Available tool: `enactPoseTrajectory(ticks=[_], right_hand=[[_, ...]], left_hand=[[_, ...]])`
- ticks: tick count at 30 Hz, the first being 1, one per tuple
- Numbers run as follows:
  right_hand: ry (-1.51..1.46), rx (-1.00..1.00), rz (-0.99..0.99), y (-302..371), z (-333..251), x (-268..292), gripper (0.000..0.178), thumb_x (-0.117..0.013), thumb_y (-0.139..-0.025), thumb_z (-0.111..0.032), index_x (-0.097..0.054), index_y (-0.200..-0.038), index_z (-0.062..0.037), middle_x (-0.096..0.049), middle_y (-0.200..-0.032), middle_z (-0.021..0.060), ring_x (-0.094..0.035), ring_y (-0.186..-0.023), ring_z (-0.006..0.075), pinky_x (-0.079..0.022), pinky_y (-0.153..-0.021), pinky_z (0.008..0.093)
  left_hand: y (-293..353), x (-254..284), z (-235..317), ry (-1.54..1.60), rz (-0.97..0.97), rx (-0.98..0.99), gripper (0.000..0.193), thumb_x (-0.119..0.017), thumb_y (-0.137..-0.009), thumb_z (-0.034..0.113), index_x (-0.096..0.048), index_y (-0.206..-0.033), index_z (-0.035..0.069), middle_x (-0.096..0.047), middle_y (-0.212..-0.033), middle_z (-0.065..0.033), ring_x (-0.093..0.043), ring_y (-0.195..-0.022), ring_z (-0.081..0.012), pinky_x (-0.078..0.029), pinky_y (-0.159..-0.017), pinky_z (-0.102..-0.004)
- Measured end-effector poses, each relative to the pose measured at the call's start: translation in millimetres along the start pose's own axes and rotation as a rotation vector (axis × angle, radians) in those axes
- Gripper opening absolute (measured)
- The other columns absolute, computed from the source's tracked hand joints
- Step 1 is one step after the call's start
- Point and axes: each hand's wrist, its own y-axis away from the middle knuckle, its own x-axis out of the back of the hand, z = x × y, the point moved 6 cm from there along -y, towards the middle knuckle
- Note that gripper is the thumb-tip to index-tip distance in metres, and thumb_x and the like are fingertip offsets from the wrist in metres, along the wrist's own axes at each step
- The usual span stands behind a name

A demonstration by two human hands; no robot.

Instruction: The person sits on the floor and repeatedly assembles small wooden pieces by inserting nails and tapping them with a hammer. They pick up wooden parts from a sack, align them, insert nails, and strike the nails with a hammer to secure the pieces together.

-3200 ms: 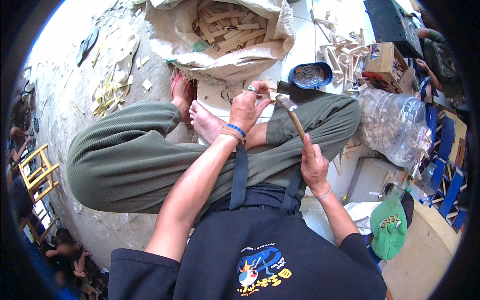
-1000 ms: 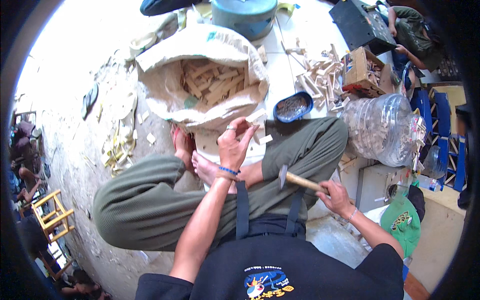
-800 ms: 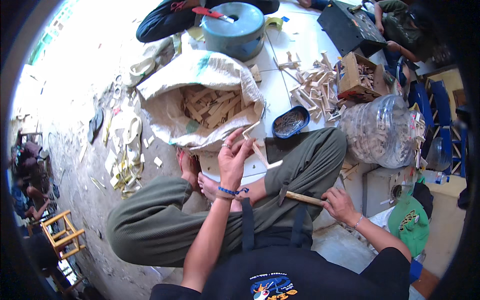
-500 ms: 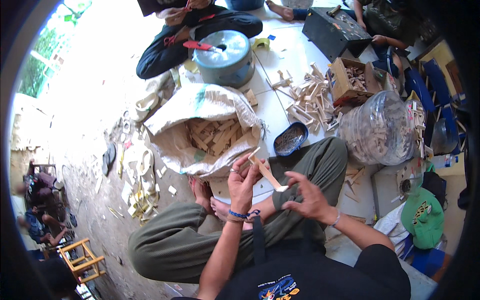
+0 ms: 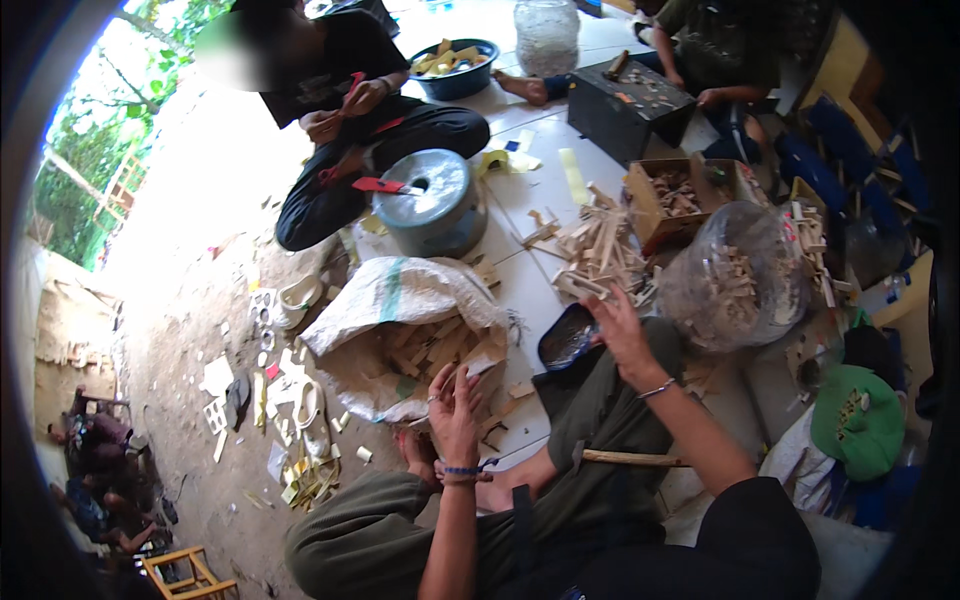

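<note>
My left hand [image 5: 455, 415] is raised at the mouth of a white woven sack [image 5: 400, 285], its fingers apart and nothing visible in them. Inside the sack lie many short pale wood pieces [image 5: 425, 350]. On the right, my right hand [image 5: 622, 340] reaches out with spread fingers beside a small dark blue tray [image 5: 545, 350]. Its fingertips are at the tray's edge, close to a heap of wood strips [image 5: 600, 240]; whether they touch the tray I cannot tell. The tray holds small dark, shiny bits. A wooden handle [image 5: 635, 458] lies across my right thigh.
Ahead, a person sits by a round metal drum [image 5: 430, 195] with a red-handled tool [image 5: 385, 186] on it. A clear plastic jar [image 5: 725, 280] and wooden box [image 5: 650, 215] stand right. A second person works at a black box [image 5: 625, 115]. Scraps litter the left ground.
The angled wood piece has left my left hand, which is now near the sack. My right hand has moved forward to the blue tray. The view has tilted up.
</note>
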Motion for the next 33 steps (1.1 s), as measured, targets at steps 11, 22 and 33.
enactPoseTrajectory(ticks=[11,22,33], right_hand=[[1.163,0.736,-0.264,55,24,6,0.013,-0.071,-0.097,-0.021,-0.075,-0.099,-0.0096,-0.073,-0.092,0.0051,-0.066,-0.083,0.0259,-0.046,-0.084,0.0403],[1.225,0.707,-0.180,45,33,1,0.014,-0.071,-0.097,-0.023,-0.070,-0.092,-0.0101,-0.065,-0.082,0.0071,-0.063,-0.079,0.0288,-0.046,-0.081,0.0409],[1.134,0.610,-0.697,71,106,-106,0.025,-0.074,-0.090,-0.029,-0.071,-0.110,-0.0136,-0.069,-0.094,0.0072,-0.071,-0.083,0.0281,-0.054,-0.069,0.0444]], left_hand=[[-163,61,-30,-1.308,-0.106,-0.296,0.046,-0.069,-0.093,0.025,-0.063,-0.131,0.000,-0.068,-0.128,-0.0285,-0.065,-0.119,-0.0445,-0.051,-0.104,-0.0491],[-193,62,-54,-1.828,-0.215,-0.714,0.039,-0.057,-0.098,0.030,-0.068,-0.133,0.017,-0.067,-0.134,-0.0135,-0.063,-0.123,-0.0373,-0.044,-0.114,-0.0537],[-140,49,118,-1.621,-0.766,-0.399,0.031,-0.070,-0.095,0.034,-0.078,-0.114,0.011,-0.077,-0.103,-0.0182,-0.073,-0.094,-0.0388,-0.057,-0.086,-0.0455]])
